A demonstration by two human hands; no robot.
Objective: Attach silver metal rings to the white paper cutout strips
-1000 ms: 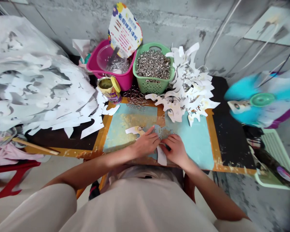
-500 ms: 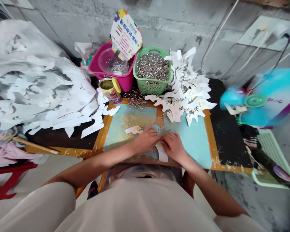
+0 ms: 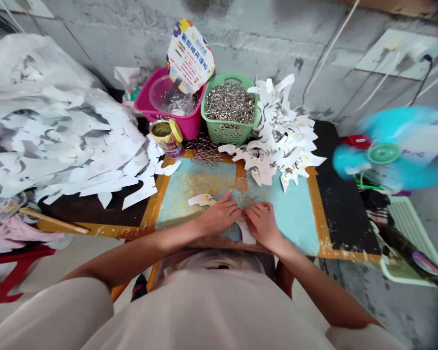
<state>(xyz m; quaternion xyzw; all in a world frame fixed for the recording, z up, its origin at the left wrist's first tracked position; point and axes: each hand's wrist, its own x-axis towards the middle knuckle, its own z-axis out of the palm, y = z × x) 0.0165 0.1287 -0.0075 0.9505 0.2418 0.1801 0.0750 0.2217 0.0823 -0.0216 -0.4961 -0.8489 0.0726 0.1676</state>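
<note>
My left hand (image 3: 221, 217) and my right hand (image 3: 263, 225) meet low over the blue work mat (image 3: 292, 209), fingertips nearly touching. Both are closed, fingers bent and pressed together at the upper end of a white cut-out piece (image 3: 247, 234). Its lower end shows beneath my right palm; the fingers hide the part they grip. Left of my left hand lies another white cut-out (image 3: 198, 200) with a small metal ring at its end. A grey-blue patterned patch (image 3: 237, 196) shows just beyond the fingertips.
Behind stand a pink basket (image 3: 194, 125), a green basket (image 3: 222, 134) of metal rings and an open can (image 3: 168, 142). Loose rings (image 3: 207, 156) lie before them. White cut-outs heap left (image 3: 95, 146) and right (image 3: 277, 141). A blue fan (image 3: 385, 153) spins at right.
Both hands stay together at the same spot, with small finger shifts. The white piece's lower end has moved slightly right. The view has tilted a little, and the fan blades have turned.
</note>
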